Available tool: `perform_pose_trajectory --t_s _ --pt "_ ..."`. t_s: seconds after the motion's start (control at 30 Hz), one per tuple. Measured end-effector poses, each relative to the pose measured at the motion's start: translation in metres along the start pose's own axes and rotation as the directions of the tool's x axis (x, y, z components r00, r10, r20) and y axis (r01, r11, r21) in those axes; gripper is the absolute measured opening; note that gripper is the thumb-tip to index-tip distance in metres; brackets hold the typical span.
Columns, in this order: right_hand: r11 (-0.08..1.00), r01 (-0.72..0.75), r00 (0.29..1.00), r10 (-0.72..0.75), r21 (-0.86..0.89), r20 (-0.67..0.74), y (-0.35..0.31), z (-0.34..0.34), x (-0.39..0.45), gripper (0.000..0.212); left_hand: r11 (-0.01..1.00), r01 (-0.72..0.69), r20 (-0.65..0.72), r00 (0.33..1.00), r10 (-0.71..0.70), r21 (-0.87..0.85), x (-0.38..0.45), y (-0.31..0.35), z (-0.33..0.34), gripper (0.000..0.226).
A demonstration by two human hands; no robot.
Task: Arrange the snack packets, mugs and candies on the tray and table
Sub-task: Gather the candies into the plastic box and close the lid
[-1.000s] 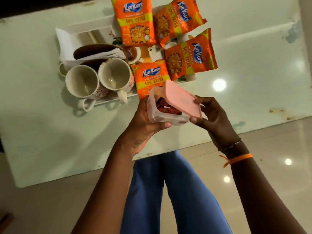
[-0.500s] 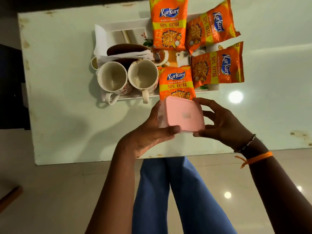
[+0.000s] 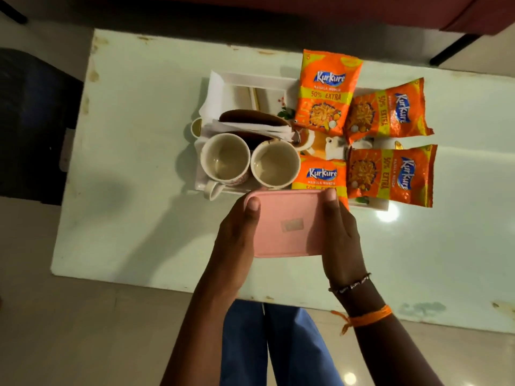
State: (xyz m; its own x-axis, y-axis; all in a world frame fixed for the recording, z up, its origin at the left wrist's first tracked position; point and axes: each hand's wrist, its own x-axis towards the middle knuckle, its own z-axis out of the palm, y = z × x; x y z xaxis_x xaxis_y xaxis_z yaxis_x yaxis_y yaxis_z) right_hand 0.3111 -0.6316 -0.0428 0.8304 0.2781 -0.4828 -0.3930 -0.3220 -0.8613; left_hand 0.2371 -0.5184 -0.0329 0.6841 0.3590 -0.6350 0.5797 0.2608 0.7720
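I hold a pink-lidded plastic box (image 3: 287,224) flat over the table, just in front of the white tray (image 3: 245,79). My left hand (image 3: 237,235) grips its left side and my right hand (image 3: 338,235) its right side, thumbs on the lid. The lid lies closed, so the contents are hidden. On the tray stand two empty white mugs (image 3: 225,161) (image 3: 274,164), side by side at the near left. Several orange Kurkure snack packets (image 3: 327,93) (image 3: 390,174) cover the tray's right half.
White napkins and a dark brown oval piece (image 3: 250,118) lie behind the mugs, with a small cup (image 3: 196,126) at the tray's left edge. The pale table (image 3: 133,218) has a worn rim. A dark chair (image 3: 30,121) stands at the left. My blue-trousered legs are below.
The pink lid was tilted open over red candies a second ago; now it lies flat and closed on the box. Both hands have shifted to grip the box's sides.
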Motion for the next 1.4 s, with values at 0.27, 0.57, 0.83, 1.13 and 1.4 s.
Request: perform_pose_trajectory --t_s 0.27,0.57,0.83,1.13,1.4 --pt "0.982 0.173 0.984 -0.175 -0.076 -0.025 -0.039 0.022 0.04 0.024 0.983 -0.18 -0.165 0.971 0.173 -0.029 0.028 0.046 -0.028 0.03" --pt "0.998 0.051 0.992 -0.054 -0.022 -0.115 -0.083 0.047 0.128 0.017 0.969 -0.214 -0.194 0.952 0.236 0.126 0.131 0.098 -0.065 0.02" --pt "0.897 0.056 0.988 -0.113 -0.438 -0.105 -0.065 0.059 0.186 0.028 0.913 -0.164 -0.188 0.951 0.247 0.372 0.189 0.095 -0.076 0.032" --pt "0.823 -0.015 0.989 -0.07 -0.567 -0.129 -0.035 0.063 0.203 0.029 0.859 -0.107 -0.099 0.979 0.18 0.5 0.21 0.072 -0.074 0.037" --pt "0.822 0.0 0.986 -0.095 -0.57 -0.138 -0.032 0.063 0.202 0.027 0.852 -0.1 -0.074 0.984 0.161 0.514 0.214 0.068 -0.076 0.036"
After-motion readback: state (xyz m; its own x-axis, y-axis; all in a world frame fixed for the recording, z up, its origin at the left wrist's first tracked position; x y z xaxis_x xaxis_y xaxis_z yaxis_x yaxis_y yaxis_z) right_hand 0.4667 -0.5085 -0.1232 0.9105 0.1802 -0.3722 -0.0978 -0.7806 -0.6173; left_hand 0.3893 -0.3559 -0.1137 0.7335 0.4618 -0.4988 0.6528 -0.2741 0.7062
